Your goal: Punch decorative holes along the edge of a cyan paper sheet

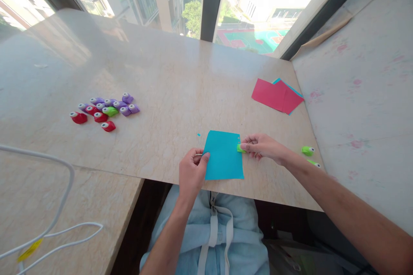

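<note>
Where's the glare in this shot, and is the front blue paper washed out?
In the head view, the right window pane burns nearly white near its top; pale reflections streak the countertop at upper left; the front blue paper shows strong, fairly even color.

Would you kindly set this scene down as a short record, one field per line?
Left hand: the left hand pinches the blue sheet at its left edge
Right hand: the right hand holds a green punch at the sheet's right edge
Sheet marks: small holes near the top right corner
Left group: red punches, purple punches, one lime punch
Back right: red paper overlapping blue paper
</note>
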`<state>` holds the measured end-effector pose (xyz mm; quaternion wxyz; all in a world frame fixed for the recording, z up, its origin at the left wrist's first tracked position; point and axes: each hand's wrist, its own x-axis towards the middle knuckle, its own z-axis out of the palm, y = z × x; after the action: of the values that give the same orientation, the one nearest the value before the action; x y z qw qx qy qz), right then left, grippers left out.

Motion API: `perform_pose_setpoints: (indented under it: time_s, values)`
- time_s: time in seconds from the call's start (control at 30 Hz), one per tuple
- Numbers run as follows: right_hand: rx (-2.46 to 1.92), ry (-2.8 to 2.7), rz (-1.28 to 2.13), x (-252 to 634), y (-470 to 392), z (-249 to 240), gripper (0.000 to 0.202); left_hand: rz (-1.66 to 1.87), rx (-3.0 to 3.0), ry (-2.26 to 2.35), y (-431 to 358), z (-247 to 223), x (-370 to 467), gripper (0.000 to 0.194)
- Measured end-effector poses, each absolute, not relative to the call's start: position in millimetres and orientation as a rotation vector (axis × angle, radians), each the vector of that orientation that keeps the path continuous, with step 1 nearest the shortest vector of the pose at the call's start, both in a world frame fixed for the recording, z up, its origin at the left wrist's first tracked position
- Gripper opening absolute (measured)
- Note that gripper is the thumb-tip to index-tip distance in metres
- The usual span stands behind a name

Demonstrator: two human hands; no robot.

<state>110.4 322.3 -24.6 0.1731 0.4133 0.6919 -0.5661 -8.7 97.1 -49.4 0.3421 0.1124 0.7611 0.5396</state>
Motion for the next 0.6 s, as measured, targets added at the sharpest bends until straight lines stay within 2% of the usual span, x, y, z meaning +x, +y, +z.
perform_pose_setpoints:
  time_s: [0.3, 0.6]
  values:
    - [1.205, 1.848, -1.769, 111.1, 323.0, -29.2, 0.047, 1.399, 0.274, 1.966, 96.7, -52.3, -9.0, 0.039]
    - [1.217, 1.990, -1.673, 110.0, 317.3, -28.7, 0.041, 1.384, 0.272, 1.956, 94.3, -51.6, -7.6, 0.038]
